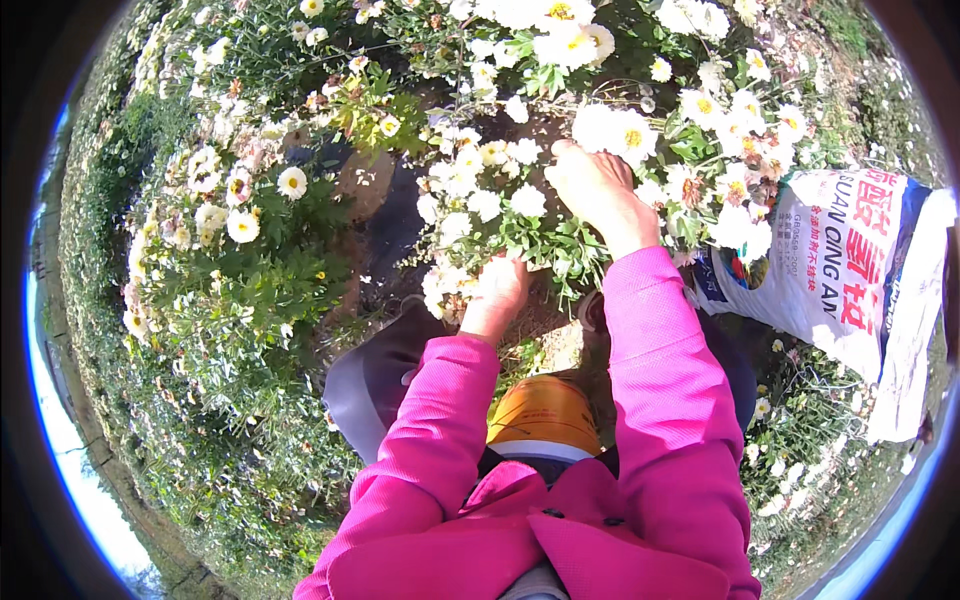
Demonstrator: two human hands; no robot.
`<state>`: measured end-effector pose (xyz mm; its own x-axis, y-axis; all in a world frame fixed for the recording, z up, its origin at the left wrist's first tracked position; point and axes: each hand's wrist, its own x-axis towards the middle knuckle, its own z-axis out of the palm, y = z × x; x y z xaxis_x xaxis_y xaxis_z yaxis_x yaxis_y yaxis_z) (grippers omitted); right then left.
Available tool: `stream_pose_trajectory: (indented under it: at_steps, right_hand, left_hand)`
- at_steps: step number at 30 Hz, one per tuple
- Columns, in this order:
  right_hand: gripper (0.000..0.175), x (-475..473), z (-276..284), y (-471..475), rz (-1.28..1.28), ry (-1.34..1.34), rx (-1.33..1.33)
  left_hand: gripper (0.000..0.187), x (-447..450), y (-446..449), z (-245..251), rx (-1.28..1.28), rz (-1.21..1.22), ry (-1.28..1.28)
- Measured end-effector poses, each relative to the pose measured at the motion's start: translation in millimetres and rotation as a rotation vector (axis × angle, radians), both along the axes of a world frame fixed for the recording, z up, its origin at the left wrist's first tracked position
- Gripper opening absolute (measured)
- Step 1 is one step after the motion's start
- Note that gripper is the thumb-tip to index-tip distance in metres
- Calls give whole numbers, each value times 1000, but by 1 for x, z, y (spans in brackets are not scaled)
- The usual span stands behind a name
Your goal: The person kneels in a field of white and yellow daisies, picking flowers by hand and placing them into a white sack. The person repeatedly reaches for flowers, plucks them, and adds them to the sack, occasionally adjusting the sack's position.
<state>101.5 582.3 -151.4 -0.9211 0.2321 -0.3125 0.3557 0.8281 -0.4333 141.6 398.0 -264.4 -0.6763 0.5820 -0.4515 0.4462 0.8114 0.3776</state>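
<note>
My left hand is low against a clump of white chrysanthemums. Its fingers go in under the leaves and stems, so their grip is hidden. Farther forward and to the right, my right hand is curled with its back towards me. Its fingertips touch or nearly touch the large white chrysanthemum blooms with yellow centres; whether anything is between them does not show. Green chrysanthemum leaves fill the gap between both hands.
A white woven sack bearing printed writing stands at my right. Between my knees is an orange container or bag. Dense flowering chrysanthemum plants spread on the left, and dark ground sheeting shows between the rows.
</note>
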Motion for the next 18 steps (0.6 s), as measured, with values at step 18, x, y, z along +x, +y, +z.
stream_pose_trajectory:
  at_steps: [18]
  right_hand:
    - [17, 67, -59, -55, -776, -84, -1368]
  left_hand:
    - [20, -76, 9, 123, 1040, 575, -1134]
